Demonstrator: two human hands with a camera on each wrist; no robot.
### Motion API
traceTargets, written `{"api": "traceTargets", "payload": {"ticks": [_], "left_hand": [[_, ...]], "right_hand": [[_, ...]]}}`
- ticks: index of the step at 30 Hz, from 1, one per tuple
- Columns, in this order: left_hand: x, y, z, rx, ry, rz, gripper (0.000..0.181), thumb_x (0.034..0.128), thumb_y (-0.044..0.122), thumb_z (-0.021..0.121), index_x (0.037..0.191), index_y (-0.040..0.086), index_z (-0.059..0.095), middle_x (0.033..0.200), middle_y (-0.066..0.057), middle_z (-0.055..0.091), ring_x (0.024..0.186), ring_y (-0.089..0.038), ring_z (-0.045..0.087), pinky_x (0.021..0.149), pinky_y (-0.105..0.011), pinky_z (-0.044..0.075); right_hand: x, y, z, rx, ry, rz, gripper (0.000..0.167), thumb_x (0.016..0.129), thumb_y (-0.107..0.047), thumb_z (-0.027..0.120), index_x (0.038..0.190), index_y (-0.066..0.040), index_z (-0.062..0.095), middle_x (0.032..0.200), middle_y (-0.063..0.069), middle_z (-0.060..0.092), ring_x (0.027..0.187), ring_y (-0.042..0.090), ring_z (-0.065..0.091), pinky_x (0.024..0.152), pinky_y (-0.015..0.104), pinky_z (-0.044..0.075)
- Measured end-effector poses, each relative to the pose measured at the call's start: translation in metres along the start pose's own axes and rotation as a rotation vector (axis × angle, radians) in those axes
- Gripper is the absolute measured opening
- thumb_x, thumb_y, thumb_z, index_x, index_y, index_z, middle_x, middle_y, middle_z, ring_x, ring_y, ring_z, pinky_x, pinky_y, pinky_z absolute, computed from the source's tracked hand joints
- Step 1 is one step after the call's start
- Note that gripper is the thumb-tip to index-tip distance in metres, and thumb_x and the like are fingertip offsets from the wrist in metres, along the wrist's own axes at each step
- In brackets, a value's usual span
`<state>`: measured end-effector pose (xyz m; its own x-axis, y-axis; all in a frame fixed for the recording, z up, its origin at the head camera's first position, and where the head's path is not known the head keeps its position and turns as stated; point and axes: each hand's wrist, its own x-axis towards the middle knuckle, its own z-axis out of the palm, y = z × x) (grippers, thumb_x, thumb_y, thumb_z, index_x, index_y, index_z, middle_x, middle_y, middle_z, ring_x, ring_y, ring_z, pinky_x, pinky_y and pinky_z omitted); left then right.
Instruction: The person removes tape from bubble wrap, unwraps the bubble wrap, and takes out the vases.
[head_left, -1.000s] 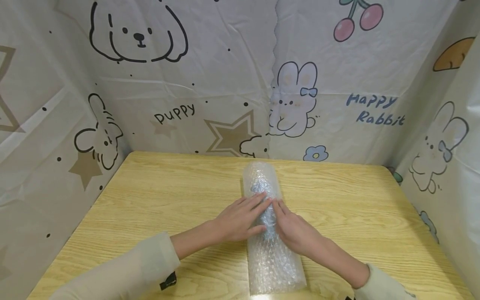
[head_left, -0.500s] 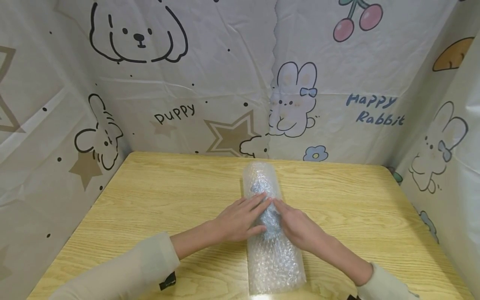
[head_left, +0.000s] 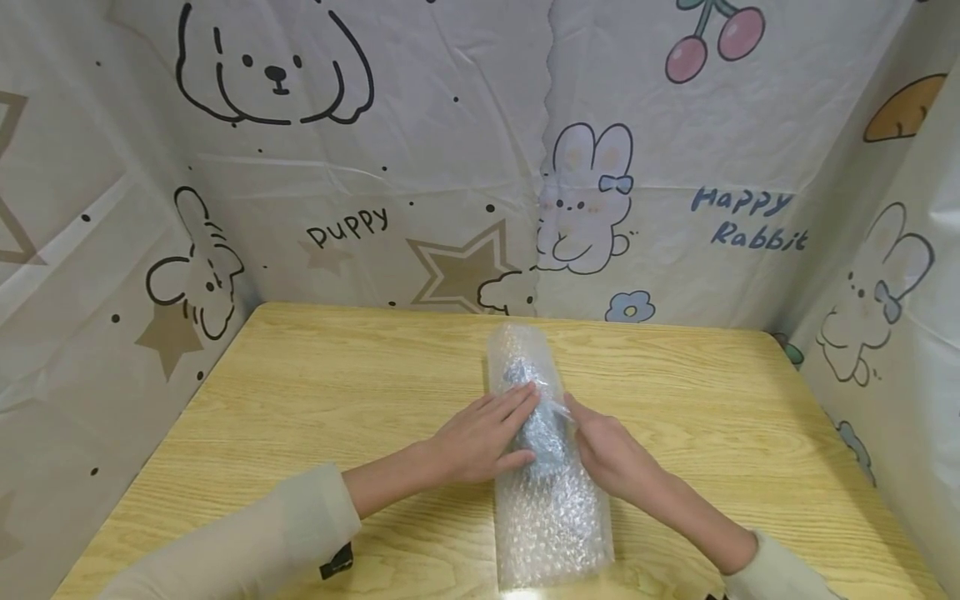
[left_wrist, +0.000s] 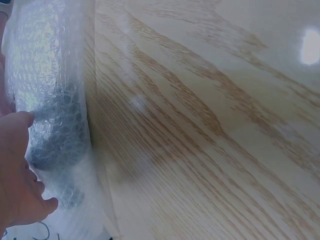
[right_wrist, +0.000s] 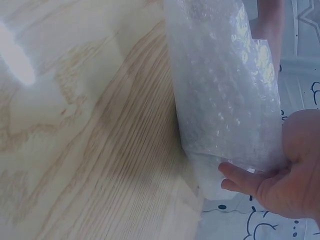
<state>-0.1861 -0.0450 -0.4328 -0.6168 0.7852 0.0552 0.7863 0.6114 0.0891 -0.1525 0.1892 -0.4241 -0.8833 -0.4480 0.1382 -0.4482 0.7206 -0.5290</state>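
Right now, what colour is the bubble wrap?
The bubble wrap is clear, whitish; best in the head view.

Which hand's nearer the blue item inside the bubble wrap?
Left. The left hand rests partly over the blue item, with bubble wrap in between; the right hand holds the wrap at its right side, beside the item.

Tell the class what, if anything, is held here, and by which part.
The right grip pinches the bubble wrap by an edge along its right side; the left grip rests on top.
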Motion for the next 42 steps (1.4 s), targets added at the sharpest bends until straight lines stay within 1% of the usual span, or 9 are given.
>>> {"api": "traceTargets", "payload": {"ticks": [5, 12, 17, 24, 27, 28, 31, 34, 42], "left_hand": [[0.002, 0.001, 0.001, 0.023, -0.001, 0.007, 0.078, 0.1041, 0.051, 0.043, 0.158, 0.001, 0.017, 0.165, -0.014, 0.012, 0.15, -0.026, 0.016, 0.118, -0.044, 0.025], [0.004, 0.004, 0.001, 0.051, 0.02, 0.025, 0.077, 0.1044, 0.051, 0.042, 0.158, 0.002, 0.018, 0.164, -0.014, 0.013, 0.15, -0.026, 0.017, 0.117, -0.044, 0.026], [0.006, 0.006, 0.004, 0.058, 0.038, 0.039, 0.075, 0.1049, 0.05, 0.041, 0.158, 0.002, 0.02, 0.164, -0.014, 0.015, 0.149, -0.027, 0.018, 0.118, -0.044, 0.026], [0.01, 0.008, 0.006, 0.065, 0.054, 0.046, 0.073, 0.1052, 0.05, 0.041, 0.158, 0.003, 0.021, 0.164, -0.013, 0.017, 0.149, -0.026, 0.019, 0.118, -0.044, 0.024], [0.012, 0.009, 0.007, 0.06, 0.048, 0.045, 0.073, 0.1053, 0.049, 0.041, 0.158, 0.004, 0.021, 0.164, -0.013, 0.017, 0.149, -0.026, 0.019, 0.119, -0.043, 0.024], [0.012, 0.009, 0.006, 0.062, 0.046, 0.043, 0.073, 0.1053, 0.05, 0.041, 0.158, 0.004, 0.021, 0.164, -0.013, 0.017, 0.149, -0.025, 0.019, 0.119, -0.043, 0.023], [0.012, 0.009, 0.006, 0.075, 0.037, 0.035, 0.073, 0.1054, 0.05, 0.04, 0.158, 0.004, 0.021, 0.164, -0.012, 0.017, 0.15, -0.025, 0.019, 0.119, -0.042, 0.023], [0.013, 0.009, 0.006, 0.083, 0.029, 0.028, 0.073, 0.1053, 0.05, 0.04, 0.159, 0.004, 0.021, 0.164, -0.012, 0.016, 0.15, -0.024, 0.018, 0.119, -0.042, 0.023], [0.015, 0.01, 0.007, 0.125, 0.041, 0.066, 0.072, 0.1055, 0.049, 0.04, 0.158, 0.003, 0.022, 0.164, -0.013, 0.017, 0.15, -0.025, 0.017, 0.119, -0.04, 0.022]], "right_hand": [[-0.002, 0.002, -0.002, 0.012, 0.014, 0.038, 0.05, 0.097, 0.008, 0.044, 0.145, 0.019, 0.032, 0.067, 0.004, 0.052, 0.048, 0.005, 0.039, 0.052, 0.026, 0.048], [-0.006, 0.005, -0.004, -0.034, 0.063, 0.04, 0.048, 0.096, 0.01, 0.044, 0.141, 0.022, 0.035, 0.063, -0.001, 0.048, 0.049, 0.005, 0.039, 0.058, 0.027, 0.051], [-0.009, 0.01, -0.004, -0.006, 0.043, 0.081, 0.048, 0.097, 0.009, 0.041, 0.142, 0.023, 0.032, 0.057, -0.004, 0.041, 0.043, 0.004, 0.034, 0.044, 0.024, 0.044], [-0.01, 0.014, -0.007, -0.015, 0.025, 0.135, 0.052, 0.097, 0.005, 0.042, 0.145, 0.021, 0.03, 0.056, -0.002, 0.044, 0.04, 0.003, 0.034, 0.039, 0.024, 0.04], [-0.008, 0.012, -0.009, -0.035, 0.038, 0.151, 0.054, 0.097, 0.0, 0.049, 0.146, 0.016, 0.034, 0.082, 0.016, 0.066, 0.043, 0.008, 0.038, 0.043, 0.027, 0.043], [-0.006, 0.01, -0.009, -0.055, 0.046, 0.145, 0.054, 0.097, -0.002, 0.051, 0.146, 0.015, 0.036, 0.097, 0.021, 0.069, 0.049, 0.012, 0.049, 0.049, 0.029, 0.05], [0.0, 0.006, -0.01, -0.112, 0.077, 0.105, 0.054, 0.096, -0.008, 0.058, 0.144, 0.012, 0.042, 0.132, 0.028, 0.058, 0.083, 0.031, 0.068, 0.077, 0.042, 0.058], [0.008, 0.002, -0.009, -0.181, 0.105, 0.06, 0.051, 0.095, -0.01, 0.063, 0.139, 0.012, 0.048, 0.132, 0.029, 0.058, 0.117, 0.042, 0.059, 0.095, 0.053, 0.051], [0.031, -0.001, -0.01, -0.259, 0.125, -0.037, 0.043, 0.092, -0.002, 0.068, 0.132, 0.01, 0.057, 0.129, 0.025, 0.061, 0.117, 0.04, 0.06, 0.093, 0.05, 0.053]]}}
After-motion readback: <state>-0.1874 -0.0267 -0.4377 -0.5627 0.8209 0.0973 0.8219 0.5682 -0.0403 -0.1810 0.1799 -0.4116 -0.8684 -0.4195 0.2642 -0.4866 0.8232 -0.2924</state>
